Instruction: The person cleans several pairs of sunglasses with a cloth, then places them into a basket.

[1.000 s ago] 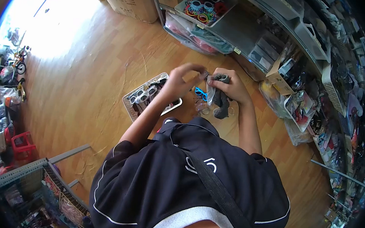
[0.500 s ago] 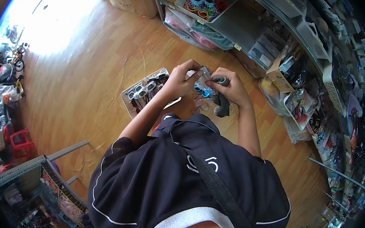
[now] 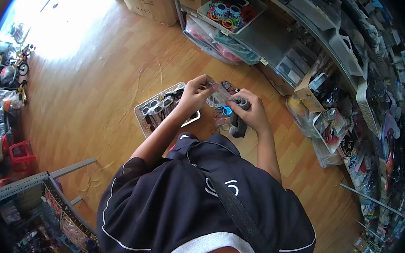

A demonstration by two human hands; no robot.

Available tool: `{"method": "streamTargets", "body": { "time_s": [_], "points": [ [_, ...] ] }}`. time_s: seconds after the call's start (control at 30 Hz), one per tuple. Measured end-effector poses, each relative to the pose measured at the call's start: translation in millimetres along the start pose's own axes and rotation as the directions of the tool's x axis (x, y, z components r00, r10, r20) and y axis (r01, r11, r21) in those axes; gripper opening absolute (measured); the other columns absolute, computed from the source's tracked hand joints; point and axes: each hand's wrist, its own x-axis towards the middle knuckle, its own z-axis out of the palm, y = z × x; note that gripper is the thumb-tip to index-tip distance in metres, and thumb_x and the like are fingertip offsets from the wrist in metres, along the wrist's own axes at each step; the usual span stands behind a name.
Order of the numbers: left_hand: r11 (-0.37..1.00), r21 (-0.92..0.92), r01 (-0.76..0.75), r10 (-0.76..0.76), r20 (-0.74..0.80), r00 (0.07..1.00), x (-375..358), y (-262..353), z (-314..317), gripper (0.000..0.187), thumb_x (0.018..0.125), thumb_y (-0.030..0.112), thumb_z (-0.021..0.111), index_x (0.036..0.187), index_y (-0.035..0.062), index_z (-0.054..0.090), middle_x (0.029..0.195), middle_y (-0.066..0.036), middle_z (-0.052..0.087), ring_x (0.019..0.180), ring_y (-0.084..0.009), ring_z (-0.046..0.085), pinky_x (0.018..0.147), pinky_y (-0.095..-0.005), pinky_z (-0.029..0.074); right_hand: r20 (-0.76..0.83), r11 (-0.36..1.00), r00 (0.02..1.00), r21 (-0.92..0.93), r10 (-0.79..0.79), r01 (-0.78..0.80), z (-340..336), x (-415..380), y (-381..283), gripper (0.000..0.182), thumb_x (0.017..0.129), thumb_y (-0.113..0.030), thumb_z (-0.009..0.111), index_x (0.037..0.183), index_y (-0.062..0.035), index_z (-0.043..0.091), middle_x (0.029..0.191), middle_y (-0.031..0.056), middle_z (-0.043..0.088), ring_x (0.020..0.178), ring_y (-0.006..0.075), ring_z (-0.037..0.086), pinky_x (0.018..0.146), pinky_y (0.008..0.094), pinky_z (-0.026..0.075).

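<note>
My left hand [image 3: 196, 92] pinches one edge of a small clear plastic bag [image 3: 219, 97], held up in front of my chest. At its other side, my right hand [image 3: 251, 110] is closed, with thumb and fingers at the plastic. A dark grey cloth [image 3: 237, 125] is gripped in that same right hand and hangs down below it. Under the hands, blue-framed glasses [image 3: 225, 110] and other pairs lie on the floor. Left of them stands a white basket [image 3: 139, 112] of sunglasses [image 3: 159, 105], partly covered by my left forearm.
Shelving [image 3: 266, 41] runs along the right, with a tray of colourful party glasses [image 3: 225, 14] on it. A cardboard box [image 3: 150, 1] stands at the back. On the left are a red stool [image 3: 22, 155] and a metal rack [image 3: 41, 180].
My hands have moved slightly apart, and the plastic between them is spread wider. The grey cloth has shifted a little left and hangs more bunched up.
</note>
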Motion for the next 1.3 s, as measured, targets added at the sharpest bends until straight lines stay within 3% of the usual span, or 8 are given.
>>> {"method": "streamTargets", "body": {
  "time_s": [0.3, 0.57, 0.77, 0.83, 0.93, 1.03, 1.1, 1.3],
  "points": [
    [0.960, -0.223, 0.171, -0.153, 0.094, 0.984, -5, 2, 3, 0.021, 0.075, 0.018, 0.060, 0.076, -0.0017, 0.055, 0.065, -0.001, 0.054, 0.062, -0.0050, 0.047, 0.056, -0.0201, 0.038, -0.128, 0.974, 0.992, 0.219, -0.023, 0.051, 4, -9, 8, 0.008, 0.069, -0.005, 0.059, 0.068, 0.0020, 0.055, 0.065, 0.0048, 0.050, 0.062, 0.0118, 0.047, 0.058, 0.0232, 0.035],
    [0.987, 0.069, 0.145, -0.151, 0.096, 0.984, -17, -11, -8, 0.023, 0.076, 0.024, 0.060, 0.073, 0.0017, 0.055, 0.055, 0.005, 0.042, 0.052, -0.0022, 0.036, 0.045, -0.0190, 0.028, -0.034, 0.998, 0.998, 0.033, 0.060, -0.059, 15, -14, 15, 0.013, 0.070, -0.010, 0.061, 0.075, 0.0010, 0.058, 0.071, 0.0070, 0.053, 0.069, 0.0155, 0.052, 0.064, 0.0246, 0.038],
    [0.981, 0.062, 0.183, -0.186, 0.050, 0.981, -47, -79, -7, 0.039, 0.073, 0.029, 0.063, 0.098, 0.0024, 0.049, 0.085, -0.004, 0.052, 0.076, -0.0085, 0.047, 0.063, -0.0241, 0.039, -0.084, 0.993, 0.994, 0.092, 0.075, -0.067, 41, -29, 42, 0.010, 0.073, -0.008, 0.059, 0.078, 0.0011, 0.057, 0.073, 0.0041, 0.053, 0.069, 0.0115, 0.049, 0.064, 0.0230, 0.038],
    [0.816, -0.328, 0.476, -0.520, -0.060, 0.852, -61, -92, -4, 0.049, 0.075, 0.036, 0.060, 0.107, 0.0019, 0.046, 0.092, -0.007, 0.052, 0.086, -0.0123, 0.048, 0.069, -0.0239, 0.040, -0.052, 0.923, 0.957, 0.281, 0.287, -0.262, 51, -39, 57, 0.010, 0.074, -0.010, 0.060, 0.078, -0.0006, 0.057, 0.075, 0.0025, 0.053, 0.069, 0.0095, 0.048, 0.064, 0.0222, 0.038],
    [0.289, -0.398, 0.871, -0.831, 0.347, 0.434, -81, -132, -7, 0.073, 0.076, 0.060, 0.039, 0.120, 0.0016, 0.034, 0.116, -0.019, 0.044, 0.103, -0.0266, 0.046, 0.086, -0.0357, 0.036, -0.106, 0.732, 0.854, 0.575, 0.509, -0.365, 67, -49, 73, 0.009, 0.075, -0.013, 0.060, 0.078, -0.0045, 0.059, 0.076, 0.0007, 0.054, 0.068, 0.0078, 0.048, 0.063, 0.0206, 0.038],
    [0.089, -0.604, 0.792, -0.672, 0.551, 0.495, -95, -142, 3, 0.060, 0.081, 0.052, 0.036, 0.116, 0.0036, 0.039, 0.112, -0.016, 0.048, 0.100, -0.0246, 0.048, 0.088, -0.0383, 0.036, 0.075, 0.653, 0.832, 0.582, 0.549, -0.484, 84, -57, 71, 0.009, 0.076, -0.014, 0.060, 0.079, -0.0052, 0.059, 0.074, -0.0001, 0.055, 0.068, 0.0073, 0.049, 0.062, 0.0203, 0.038],
    [0.138, -0.821, 0.553, -0.546, 0.403, 0.734, -92, -157, 11, 0.042, 0.085, 0.040, 0.036, 0.097, 0.0018, 0.049, 0.092, -0.008, 0.057, 0.084, -0.0187, 0.054, 0.078, -0.0341, 0.043, 0.160, 0.686, 0.829, 0.490, 0.536, -0.538, 98, -60, 71, 0.010, 0.076, -0.015, 0.059, 0.080, -0.0055, 0.059, 0.071, -0.0011, 0.056, 0.065, 0.0066, 0.049, 0.061, 0.0196, 0.038],
    [0.022, -0.851, 0.525, -0.611, 0.404, 0.681, -80, -165, -17, 0.039, 0.084, 0.037, 0.042, 0.098, 0.0024, 0.050, 0.080, -0.007, 0.056, 0.067, -0.0164, 0.055, 0.061, -0.0283, 0.047, 0.321, 0.836, 0.868, 0.283, 0.380, -0.470, 131, -66, 96, 0.011, 0.076, -0.010, 0.059, 0.081, -0.0003, 0.057, 0.072, -0.0005, 0.056, 0.067, 0.0066, 0.052, 0.059, 0.0197, 0.040]
  ]
}}
